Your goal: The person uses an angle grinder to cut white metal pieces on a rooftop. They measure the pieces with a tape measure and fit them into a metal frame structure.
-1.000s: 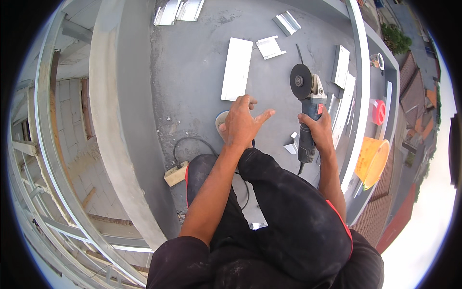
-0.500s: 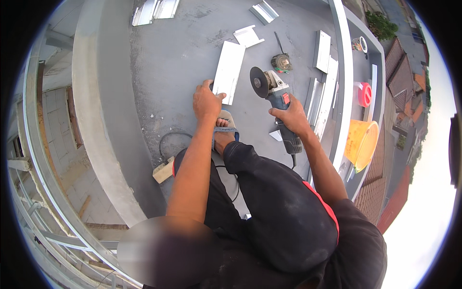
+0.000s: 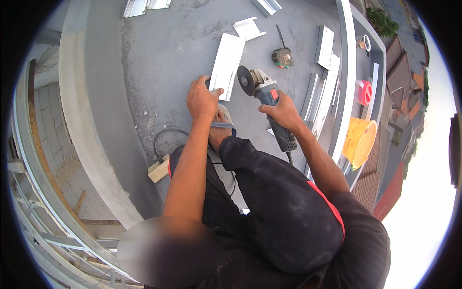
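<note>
Since the earlier frames the left hand (image 3: 203, 99) has come down from open air onto the near end of the white metal strip (image 3: 227, 65), fingers curled over its edge, upper centre of the frame on the grey concrete slab (image 3: 163, 58). The right hand (image 3: 281, 111) is wrapped tight around the angle grinder (image 3: 267, 98), its disc just right of the strip. The sandalled foot (image 3: 220, 126) and left fingers sit close to the disc; a slip could cut them.

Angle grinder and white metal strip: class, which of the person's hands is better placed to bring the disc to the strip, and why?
Right. The right hand already grips the angle grinder, its disc beside the white metal strip. The left hand is pressed on the strip's near end, steadying it.
</note>
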`<state>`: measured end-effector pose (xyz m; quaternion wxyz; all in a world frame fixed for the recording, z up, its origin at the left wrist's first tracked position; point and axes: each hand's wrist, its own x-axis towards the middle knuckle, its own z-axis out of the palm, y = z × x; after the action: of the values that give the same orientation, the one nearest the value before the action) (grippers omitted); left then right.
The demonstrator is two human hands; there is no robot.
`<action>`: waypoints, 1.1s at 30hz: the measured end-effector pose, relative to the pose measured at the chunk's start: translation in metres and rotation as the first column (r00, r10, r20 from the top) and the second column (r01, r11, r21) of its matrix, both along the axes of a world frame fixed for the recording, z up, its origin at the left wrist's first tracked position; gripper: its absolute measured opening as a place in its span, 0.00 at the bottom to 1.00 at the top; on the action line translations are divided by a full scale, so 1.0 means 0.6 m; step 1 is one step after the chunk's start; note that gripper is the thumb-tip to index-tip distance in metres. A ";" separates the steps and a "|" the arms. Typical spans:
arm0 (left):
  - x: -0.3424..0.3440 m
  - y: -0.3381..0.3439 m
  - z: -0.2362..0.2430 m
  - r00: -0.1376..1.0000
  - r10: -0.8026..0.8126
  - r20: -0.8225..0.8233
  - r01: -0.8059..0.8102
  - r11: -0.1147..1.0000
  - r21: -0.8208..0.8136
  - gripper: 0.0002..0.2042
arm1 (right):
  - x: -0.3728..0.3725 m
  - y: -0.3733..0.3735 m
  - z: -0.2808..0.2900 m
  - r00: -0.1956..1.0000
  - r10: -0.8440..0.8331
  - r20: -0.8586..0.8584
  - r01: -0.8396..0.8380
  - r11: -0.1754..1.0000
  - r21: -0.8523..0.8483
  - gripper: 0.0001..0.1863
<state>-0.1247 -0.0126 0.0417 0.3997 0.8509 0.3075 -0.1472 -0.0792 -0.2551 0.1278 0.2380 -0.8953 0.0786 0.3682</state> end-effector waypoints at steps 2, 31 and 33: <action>-0.001 0.000 -0.002 1.000 -0.015 0.011 0.015 0.999 0.041 0.29 | 0.001 0.005 0.002 1.000 0.004 -0.005 -0.004 1.000 -0.005 0.35; -0.005 0.008 -0.014 0.999 0.008 0.038 -0.007 1.000 -0.023 0.29 | 0.021 0.028 0.014 1.000 0.012 -0.019 -0.014 0.998 -0.062 0.36; -0.006 0.008 -0.015 0.999 0.008 0.039 -0.007 1.000 -0.026 0.29 | 0.022 0.029 0.014 1.000 0.020 -0.011 -0.021 0.997 -0.072 0.36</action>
<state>-0.1281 -0.0079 0.0324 0.4173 0.8472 0.3008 -0.1330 -0.0658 -0.2379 0.1363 0.2013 -0.9022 0.0839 0.3720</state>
